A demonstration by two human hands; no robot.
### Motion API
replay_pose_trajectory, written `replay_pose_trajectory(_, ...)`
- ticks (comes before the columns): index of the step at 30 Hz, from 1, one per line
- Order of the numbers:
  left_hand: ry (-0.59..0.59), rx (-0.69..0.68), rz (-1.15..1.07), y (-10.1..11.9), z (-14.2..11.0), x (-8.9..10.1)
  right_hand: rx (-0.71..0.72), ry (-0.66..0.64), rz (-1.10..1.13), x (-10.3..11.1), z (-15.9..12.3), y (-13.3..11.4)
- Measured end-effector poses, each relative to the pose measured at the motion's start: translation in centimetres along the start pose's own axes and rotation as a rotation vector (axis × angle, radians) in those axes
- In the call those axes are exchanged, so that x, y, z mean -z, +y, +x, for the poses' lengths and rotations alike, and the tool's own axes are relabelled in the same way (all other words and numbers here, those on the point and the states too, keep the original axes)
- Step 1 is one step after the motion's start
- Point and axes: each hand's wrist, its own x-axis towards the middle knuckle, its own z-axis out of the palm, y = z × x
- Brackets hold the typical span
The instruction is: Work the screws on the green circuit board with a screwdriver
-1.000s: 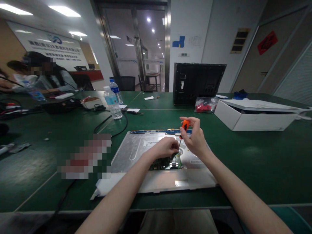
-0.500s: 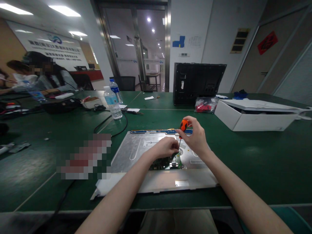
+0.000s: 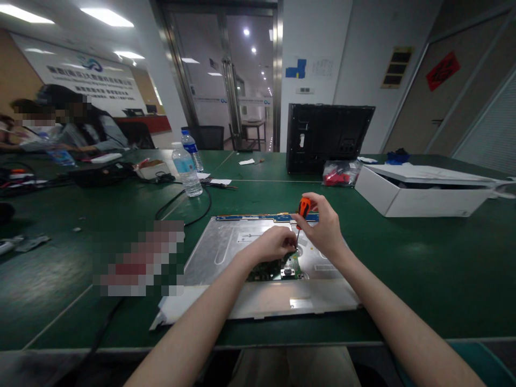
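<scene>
An orange and black screwdriver [image 3: 304, 207] stands nearly upright, its handle gripped in the fingers of my right hand [image 3: 325, 226]. Its shaft runs down to the upper corner of a green circuit board [image 3: 294, 263]. My left hand [image 3: 276, 242] is beside the shaft's lower end, fingers curled together in a pinch; what lies between them is hidden. The board sits on a flat silver metal panel [image 3: 217, 242], partly covered by my left hand and forearm. A narrow blue circuit strip [image 3: 250, 217] lines the panel's far edge.
Two water bottles [image 3: 187, 171] stand at the back left near a black cable [image 3: 209, 201]. A black monitor casing [image 3: 328, 134] stands behind the panel, with a bag of red items [image 3: 342, 174] before it. A white box [image 3: 423, 196] lies right. People sit at the far left.
The screwdriver handle has turned slightly in my right hand's fingers. My left hand stays in place, as does the panel.
</scene>
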Motion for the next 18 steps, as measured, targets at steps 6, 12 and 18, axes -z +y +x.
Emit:
replay_pose_trajectory(6,-0.003,-0.019,0.008,-0.20,0.05,-0.07,-0.098,-0.013,0.050,-0.04,-0.38,-0.13)
replay_pose_trajectory(12,-0.012,-0.037,0.006,-0.30,0.03,-0.05,0.009,-0.009,-0.006,0.11,0.02,0.05)
replay_pose_trajectory(18,-0.015,-0.047,0.003,-0.52,0.17,-0.18,0.015,-0.054,0.005,0.06,0.00,0.00)
